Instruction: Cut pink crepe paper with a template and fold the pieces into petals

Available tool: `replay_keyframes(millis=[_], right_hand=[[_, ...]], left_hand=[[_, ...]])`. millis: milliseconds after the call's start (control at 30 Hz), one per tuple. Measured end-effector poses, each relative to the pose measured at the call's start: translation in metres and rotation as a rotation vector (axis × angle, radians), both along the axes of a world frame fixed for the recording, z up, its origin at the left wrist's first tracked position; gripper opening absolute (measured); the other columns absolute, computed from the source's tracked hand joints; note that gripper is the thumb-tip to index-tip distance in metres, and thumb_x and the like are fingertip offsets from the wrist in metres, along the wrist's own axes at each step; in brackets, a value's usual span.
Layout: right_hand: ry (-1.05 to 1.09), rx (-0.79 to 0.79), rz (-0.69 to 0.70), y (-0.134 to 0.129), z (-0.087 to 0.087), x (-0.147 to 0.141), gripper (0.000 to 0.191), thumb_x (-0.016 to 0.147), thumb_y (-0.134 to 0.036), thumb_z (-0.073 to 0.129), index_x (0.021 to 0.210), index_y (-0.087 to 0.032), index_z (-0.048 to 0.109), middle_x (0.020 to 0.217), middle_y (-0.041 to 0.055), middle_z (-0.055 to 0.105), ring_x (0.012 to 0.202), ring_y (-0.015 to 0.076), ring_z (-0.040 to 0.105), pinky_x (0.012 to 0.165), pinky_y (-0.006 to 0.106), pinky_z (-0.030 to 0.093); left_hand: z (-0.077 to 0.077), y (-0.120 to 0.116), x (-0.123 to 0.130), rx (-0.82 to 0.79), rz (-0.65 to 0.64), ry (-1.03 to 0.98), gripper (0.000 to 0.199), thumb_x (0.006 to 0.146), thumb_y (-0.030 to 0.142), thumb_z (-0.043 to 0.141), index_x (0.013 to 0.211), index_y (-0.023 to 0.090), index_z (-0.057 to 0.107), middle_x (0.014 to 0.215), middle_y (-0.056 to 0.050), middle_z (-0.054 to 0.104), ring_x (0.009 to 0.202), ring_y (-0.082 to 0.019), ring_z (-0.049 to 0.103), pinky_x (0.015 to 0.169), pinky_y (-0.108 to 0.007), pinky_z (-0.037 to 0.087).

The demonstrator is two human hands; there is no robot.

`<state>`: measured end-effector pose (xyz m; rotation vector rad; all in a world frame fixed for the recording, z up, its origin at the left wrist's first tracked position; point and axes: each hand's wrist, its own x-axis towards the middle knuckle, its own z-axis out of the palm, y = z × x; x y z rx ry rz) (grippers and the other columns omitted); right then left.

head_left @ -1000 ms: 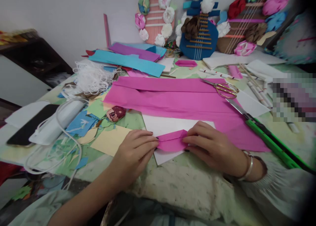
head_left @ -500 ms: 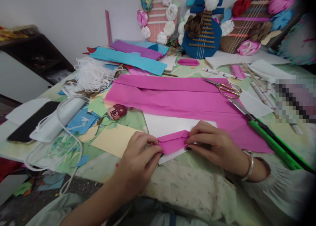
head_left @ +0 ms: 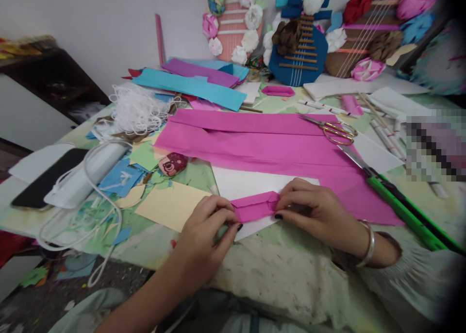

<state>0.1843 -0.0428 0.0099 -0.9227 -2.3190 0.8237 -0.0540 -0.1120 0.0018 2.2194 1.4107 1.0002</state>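
Coarse squares mask an object (head_left: 437, 146) by the table's (head_left: 145, 241) right edge, so I can't tell what it is. Along the back, the blue flower-trimmed, stringed shape (head_left: 296, 66) and the pink one (head_left: 233, 46) beside it are cut off at the top, and the far right falls into dark blur. The lower end of a green-handled tool (head_left: 407, 207) is lost beside the right sleeve (head_left: 411, 270).

Both ends of the folded pink paper (head_left: 255, 208) are partly hidden by fingers. The left hand (head_left: 207, 228) has its fingertips closed on one end; the right hand (head_left: 316, 211) has thumb and fingers clamped on the other. The piece is over a white sheet (head_left: 262, 180) near the table's front edge; whether it touches that sheet I can't say. It's a short, narrow strip, bright pink, with its long upper edge turned over, a raised fold at the right end and a shallow hollow along the middle. Its right end sits a little higher than its left.

Just behind spreads a large pink sheet (head_left: 247, 148), creased lengthwise, with gold-handled scissors (head_left: 338, 132) lying across its back right corner.
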Motion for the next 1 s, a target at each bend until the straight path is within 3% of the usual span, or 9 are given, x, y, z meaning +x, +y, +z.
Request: replay_keyframes(millis=[167, 1000], right_hand=[[-0.010, -0.023, -0.017, -0.002, 0.001, -0.003, 0.008, 0.082, -0.013, 0.060, 0.077, -0.018, 0.065, 0.081, 0.0045, 0.061, 0.077, 0.0164, 0.056, 0.068, 0.029, 0.044], [-0.051, -0.033, -0.109, -0.008, 0.002, -0.015, 0.013, 0.076, -0.006, 0.056, 0.071, -0.018, 0.055, 0.082, 0.0048, 0.054, 0.075, 0.0172, 0.050, 0.067, 0.031, 0.042]], left_hand=[[0.001, 0.003, 0.000, -0.073, 0.019, -0.006, 0.010, 0.083, 0.008, 0.051, 0.081, 0.016, 0.056, 0.094, -0.007, 0.052, 0.092, -0.018, 0.052, 0.079, -0.031, 0.045], [0.004, 0.008, 0.006, -0.104, 0.050, 0.010, 0.012, 0.080, 0.006, 0.049, 0.074, 0.017, 0.051, 0.089, -0.006, 0.048, 0.088, -0.018, 0.051, 0.076, -0.031, 0.045]])
